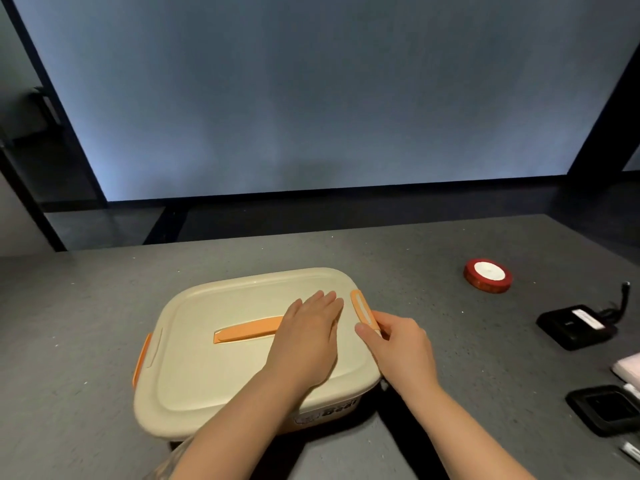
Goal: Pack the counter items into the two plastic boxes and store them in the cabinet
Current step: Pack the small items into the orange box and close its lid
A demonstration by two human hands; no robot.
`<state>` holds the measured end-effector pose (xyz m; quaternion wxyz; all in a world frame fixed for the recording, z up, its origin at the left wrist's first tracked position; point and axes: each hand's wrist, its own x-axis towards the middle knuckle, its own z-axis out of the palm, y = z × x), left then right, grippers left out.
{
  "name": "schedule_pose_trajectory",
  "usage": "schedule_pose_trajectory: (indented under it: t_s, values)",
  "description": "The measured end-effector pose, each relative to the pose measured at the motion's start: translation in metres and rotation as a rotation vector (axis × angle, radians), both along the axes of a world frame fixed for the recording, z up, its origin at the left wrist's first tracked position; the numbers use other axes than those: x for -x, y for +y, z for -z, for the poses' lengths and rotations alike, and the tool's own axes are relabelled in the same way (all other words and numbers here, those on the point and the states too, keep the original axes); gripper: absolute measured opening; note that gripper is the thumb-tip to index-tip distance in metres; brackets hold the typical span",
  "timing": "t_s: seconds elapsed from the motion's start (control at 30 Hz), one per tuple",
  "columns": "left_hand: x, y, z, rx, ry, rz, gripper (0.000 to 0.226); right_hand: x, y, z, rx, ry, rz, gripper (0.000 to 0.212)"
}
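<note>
Off to the right on the speckled grey counter (104, 306): red ribbon spool (487, 275), black adapter with cord (576, 326), square black case (604, 408), white pad (628, 368) at the edge, all well apart from the cream plastic box (214, 386). Lidded, rounded-rectangular, smooth, with 1 orange top handle (247, 333) and 2 orange side clips, left clip (142, 362) down. Left hand (306, 341) flat on the lid with straight fingers; right hand (398, 344) pinching the raised right clip (363, 310).
</note>
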<state>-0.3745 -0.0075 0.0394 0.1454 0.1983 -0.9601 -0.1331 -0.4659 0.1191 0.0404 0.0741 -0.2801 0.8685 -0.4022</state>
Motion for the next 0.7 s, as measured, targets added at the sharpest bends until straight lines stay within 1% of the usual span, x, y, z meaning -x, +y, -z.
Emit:
schedule_pose_trajectory:
  t_s: [0.03,0.1,0.13,0.2,0.23,0.3,0.37,0.43,0.47,0.5,0.57,0.6,0.63,0.67,0.7]
  values:
    - [0.000,0.000,0.000,-0.002,0.001,0.000,0.045,0.000,0.001,-0.003,-0.061,0.061,-0.021,0.021]
    - [0.002,0.000,-0.001,-0.018,0.020,0.000,0.043,-0.001,0.002,-0.008,-0.140,0.111,-0.070,0.025]
    - [0.001,0.001,-0.002,-0.038,0.053,-0.015,0.042,-0.003,0.003,-0.009,-0.191,0.140,-0.091,0.028]
    - [-0.006,0.001,-0.008,-0.091,0.159,-0.096,0.038,-0.011,-0.001,-0.007,-0.320,0.253,-0.147,0.042]
    - [-0.015,-0.002,-0.010,-0.101,0.207,-0.158,0.036,-0.020,-0.007,-0.006,-0.371,0.323,-0.208,0.049]
    - [-0.044,-0.015,-0.008,-0.054,0.235,-0.307,0.036,-0.041,-0.024,-0.004,-0.393,0.407,-0.396,0.053]
    - [-0.085,-0.035,-0.004,0.007,0.188,-0.462,0.039,-0.060,-0.045,-0.001,-0.403,0.411,-0.542,0.053]
    - [-0.126,-0.056,0.000,0.014,0.131,-0.636,0.046,-0.068,-0.065,0.000,-0.410,0.419,-0.600,0.054]
    - [-0.145,-0.064,0.001,-0.056,0.131,-0.716,0.052,-0.070,-0.074,-0.001,-0.412,0.427,-0.612,0.054]
    - [-0.159,-0.069,0.001,-0.203,0.159,-0.788,0.061,-0.072,-0.083,-0.001,-0.416,0.439,-0.620,0.054]
    - [-0.172,-0.073,0.002,-0.604,0.278,-0.860,0.075,-0.075,-0.096,0.000,-0.421,0.464,-0.622,0.053]
    - [-0.174,-0.073,0.004,-0.758,0.330,-0.847,0.071,-0.076,-0.099,0.002,-0.422,0.468,-0.618,0.052]
    - [-0.172,-0.072,0.005,-0.832,0.378,-0.820,0.059,-0.077,-0.101,0.003,-0.421,0.469,-0.614,0.052]
    - [-0.171,-0.071,0.008,-0.850,0.438,-0.804,0.045,-0.077,-0.101,0.005,-0.420,0.470,-0.611,0.053]
    - [-0.169,-0.069,0.009,-0.852,0.514,-0.805,0.036,-0.077,-0.101,0.005,-0.418,0.474,-0.608,0.053]
